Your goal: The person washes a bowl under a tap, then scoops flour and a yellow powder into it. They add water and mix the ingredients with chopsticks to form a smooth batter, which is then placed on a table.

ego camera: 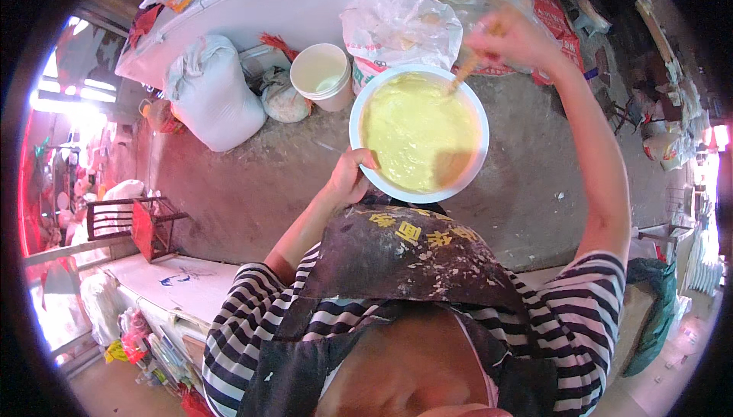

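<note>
A white basin [356, 130] holds a wet, pale yellow batter or dough [418, 130] with a glossy, uneven surface. My left hand [350, 176] grips the basin's rim at its lower left, the thumb over the edge. At the upper right, my right hand [507, 36], blurred, is closed around a wooden stick or rolling pin [467, 72]. The stick slants down to the basin's rim, and its lower end meets the batter at the upper right edge. A dark apron [401, 256] with white smears lies just below the basin.
Beyond the basin stand nested white buckets [320, 76], a full white sack [215, 96], a clear plastic bag [401, 27] and a white chest freezer [257, 22]. Red printed sacks [552, 16] lie at the upper right. A red-seated chair [150, 228] stands at the left, beside a white surface [166, 285].
</note>
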### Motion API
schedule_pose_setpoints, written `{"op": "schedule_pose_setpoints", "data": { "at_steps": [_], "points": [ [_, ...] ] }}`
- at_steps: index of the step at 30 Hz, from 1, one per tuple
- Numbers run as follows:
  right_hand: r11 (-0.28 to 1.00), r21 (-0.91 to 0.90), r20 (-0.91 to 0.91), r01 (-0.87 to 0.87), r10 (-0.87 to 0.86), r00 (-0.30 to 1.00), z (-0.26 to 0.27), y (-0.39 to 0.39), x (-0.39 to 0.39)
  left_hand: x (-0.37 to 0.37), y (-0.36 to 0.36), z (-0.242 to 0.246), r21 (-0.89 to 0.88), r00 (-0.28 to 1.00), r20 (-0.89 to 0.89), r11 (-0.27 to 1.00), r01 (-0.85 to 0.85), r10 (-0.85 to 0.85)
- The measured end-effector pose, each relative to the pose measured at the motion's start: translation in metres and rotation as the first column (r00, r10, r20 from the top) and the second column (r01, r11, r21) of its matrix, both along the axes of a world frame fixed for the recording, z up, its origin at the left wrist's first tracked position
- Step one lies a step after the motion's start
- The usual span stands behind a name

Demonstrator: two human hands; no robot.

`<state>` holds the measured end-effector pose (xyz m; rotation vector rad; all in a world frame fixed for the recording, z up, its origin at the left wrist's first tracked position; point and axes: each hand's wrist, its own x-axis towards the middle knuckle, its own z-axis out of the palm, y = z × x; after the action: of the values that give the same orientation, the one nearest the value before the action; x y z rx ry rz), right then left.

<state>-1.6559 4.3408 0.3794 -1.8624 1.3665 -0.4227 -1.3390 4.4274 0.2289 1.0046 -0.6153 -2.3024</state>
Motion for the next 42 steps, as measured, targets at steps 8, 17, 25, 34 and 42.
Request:
{"op": "schedule_pose_setpoints", "data": {
  "at_steps": [8, 17, 25, 34, 42],
  "points": [
    [0.902, -0.065, 0.264, 0.426, -0.396, 0.879, -0.052, 0.147, 0.04, 0.003, -0.003, 0.003, 0.035, 0.979, -0.066, 0.98, -0.193, 0.195],
    [0.577, -0.26, 0.538, 0.774, -0.579, 0.613, -0.064, 0.137, 0.085, -0.004, -0.011, -0.002, -0.042, 0.973, -0.113, 0.977, -0.209, 0.203],
    [0.909, -0.03, 0.582, 0.416, -0.323, 0.747, -0.091, 0.13, 0.096, -0.01, -0.016, -0.001, 0.125, 0.96, -0.183, 0.974, -0.191, 0.212],
    [0.882, -0.469, 0.215, 0.053, 0.056, 0.975, -0.01, 0.04, 0.118, 0.001, -0.018, 0.006, -0.053, 0.99, -0.085, 0.992, -0.117, 0.112],
    [0.905, -0.183, 0.152, 0.384, -0.36, 0.921, -0.012, 0.006, 0.056, 0.007, -0.01, -0.004, 0.008, 0.999, -0.034, 1.0, -0.03, 0.03]
  ]
}}
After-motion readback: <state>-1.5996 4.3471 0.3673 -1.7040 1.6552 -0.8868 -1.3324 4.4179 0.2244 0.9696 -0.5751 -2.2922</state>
